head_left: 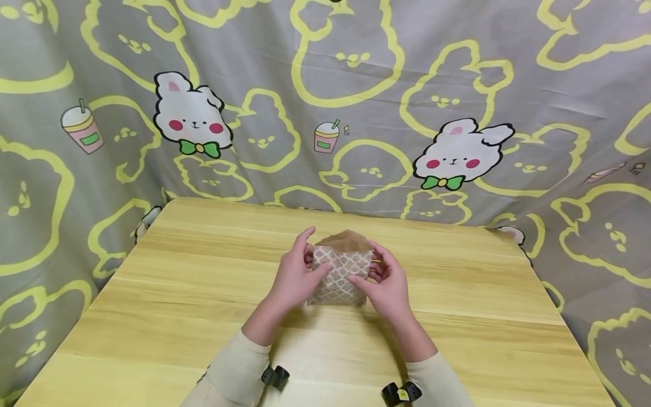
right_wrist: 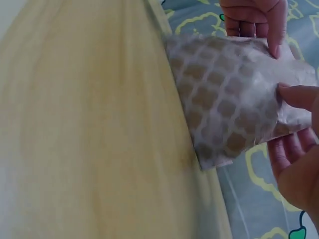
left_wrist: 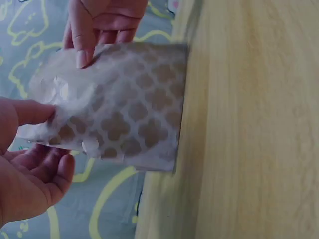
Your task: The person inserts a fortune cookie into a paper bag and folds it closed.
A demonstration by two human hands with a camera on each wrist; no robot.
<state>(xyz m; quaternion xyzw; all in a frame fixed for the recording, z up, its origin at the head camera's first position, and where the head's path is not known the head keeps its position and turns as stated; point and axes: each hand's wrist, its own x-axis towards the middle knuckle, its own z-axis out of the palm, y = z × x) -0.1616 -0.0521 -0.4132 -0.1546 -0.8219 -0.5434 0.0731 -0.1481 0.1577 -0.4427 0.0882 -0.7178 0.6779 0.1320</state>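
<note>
Brown paper bag, white lattice print, centred at the wooden table. Head view: left hand and right hand pinch its sides, thumbs on the printed face; plain brown flap rises on top. Left wrist view: fingers behind bag. Right wrist view: same two-handed grip; lower edge probably touches wood, contact blurred.

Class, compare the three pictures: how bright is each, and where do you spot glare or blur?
Head view: brightest, with a pale sheen on the near part of the table; left wrist view: dimmer, a small shiny patch on the patterned bag, wood grain soft; right wrist view: also dim, wood grain smeared.
</note>
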